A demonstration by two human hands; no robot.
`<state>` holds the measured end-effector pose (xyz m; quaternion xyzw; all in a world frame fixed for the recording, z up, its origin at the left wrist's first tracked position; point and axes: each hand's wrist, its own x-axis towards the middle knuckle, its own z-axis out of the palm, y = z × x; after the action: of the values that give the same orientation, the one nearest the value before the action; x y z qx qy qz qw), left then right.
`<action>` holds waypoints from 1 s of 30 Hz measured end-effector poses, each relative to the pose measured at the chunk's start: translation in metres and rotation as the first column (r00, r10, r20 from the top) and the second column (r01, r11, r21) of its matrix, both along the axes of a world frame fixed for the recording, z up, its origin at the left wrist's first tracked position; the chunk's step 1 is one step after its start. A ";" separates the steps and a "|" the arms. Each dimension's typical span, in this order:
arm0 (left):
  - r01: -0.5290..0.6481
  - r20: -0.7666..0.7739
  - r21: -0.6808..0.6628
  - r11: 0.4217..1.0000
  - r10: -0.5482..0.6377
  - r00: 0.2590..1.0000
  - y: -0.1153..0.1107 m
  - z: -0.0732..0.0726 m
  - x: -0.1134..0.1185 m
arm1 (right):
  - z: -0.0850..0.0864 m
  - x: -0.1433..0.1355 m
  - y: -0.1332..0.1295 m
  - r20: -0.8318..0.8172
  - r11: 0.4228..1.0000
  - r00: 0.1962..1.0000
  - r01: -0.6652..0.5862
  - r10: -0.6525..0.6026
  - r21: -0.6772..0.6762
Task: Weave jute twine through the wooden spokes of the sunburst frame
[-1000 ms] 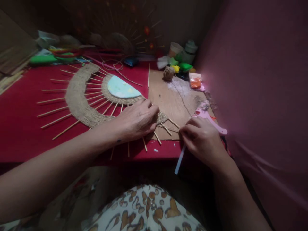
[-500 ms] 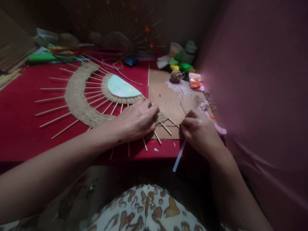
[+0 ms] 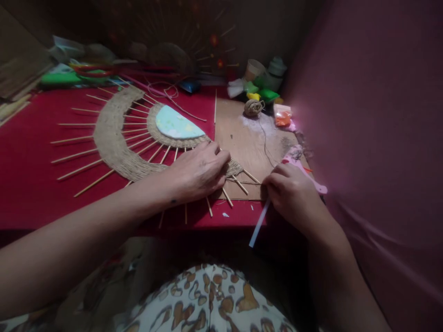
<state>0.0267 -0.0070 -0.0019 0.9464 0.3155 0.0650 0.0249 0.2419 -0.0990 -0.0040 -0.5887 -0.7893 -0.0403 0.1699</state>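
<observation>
A woven half-round piece with sticks fanning outward lies on the red cloth and a brown board. Its inner edge carries a pale blue half disc. My left hand is closed on the right part of the weave, fingers bent over the sticks. Beyond the stick tips, my right hand is pinched on the twine, which stretches from the weave to its fingers. A translucent white strip hangs below that hand. The twine runs back to a small ball.
Pink-handled scissors lie beside my right hand. At the back right are a cup, a bottle and coloured packets. Green and red items line the back left. A pink cloth wall rises on the right.
My right hand has moved slightly right and down, away from the stick tips, with the twine. My left hand stays on the weave.
</observation>
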 end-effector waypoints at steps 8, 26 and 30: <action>-0.005 -0.002 0.005 1.000 0.005 1.000 0.000 0.000 0.001 | -0.004 -0.006 0.039 0.172 0.983 0.978 0.092 -0.119 0.156; -0.116 0.221 -0.280 0.953 0.182 0.958 0.009 0.025 0.016 | 0.004 -0.012 0.062 -0.375 0.941 0.867 -0.268 0.328 0.204; -0.015 0.257 -0.597 0.802 0.209 0.944 0.012 0.034 0.034 | 0.007 -0.015 0.061 -0.463 0.920 0.799 -0.292 0.384 0.260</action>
<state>0.0609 0.0047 0.0325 0.8492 0.3681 0.1133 0.3613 0.2265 -0.0384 0.0032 -0.4102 -0.8026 0.0769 0.4262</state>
